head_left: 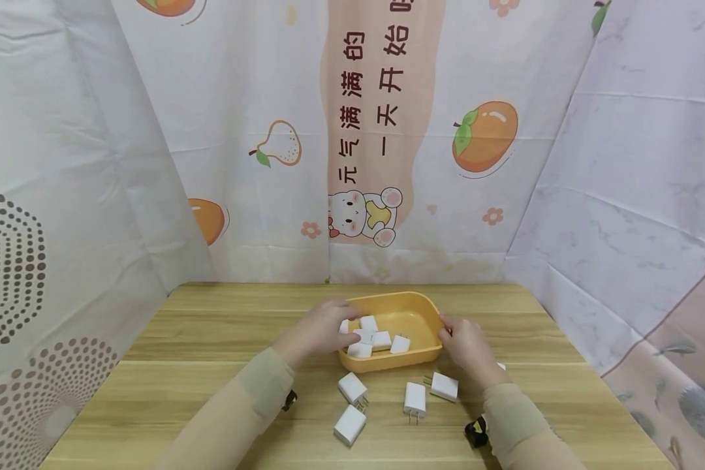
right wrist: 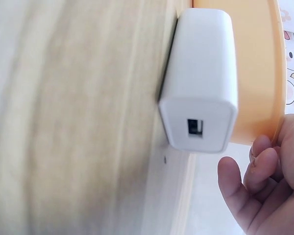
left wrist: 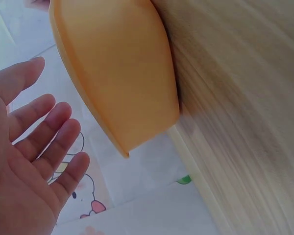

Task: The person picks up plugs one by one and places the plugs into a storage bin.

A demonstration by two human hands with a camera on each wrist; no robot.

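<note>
A yellow plastic basket (head_left: 408,320) stands on the table, with several white charger plugs (head_left: 400,344) gathered in its left half. My left hand (head_left: 322,331) is at the basket's left end, fingers spread and relaxed; in the left wrist view the hand (left wrist: 32,161) holds nothing and stays apart from the basket wall (left wrist: 117,73). At the opposite end, my right hand (head_left: 465,341) pinches the rim between thumb and fingers. The right wrist view shows that hand (right wrist: 269,186) at the rim, with a white charger (right wrist: 201,63) lying close to the camera, its USB port visible.
Several more chargers lie in front of the basket, among them a left one (head_left: 352,388), a nearer one (head_left: 349,425), a middle one (head_left: 414,399) and a right one (head_left: 444,386). Another charger (head_left: 501,366) is mostly hidden by the right wrist. Printed curtains (head_left: 241,196) surround the wooden table (head_left: 211,339).
</note>
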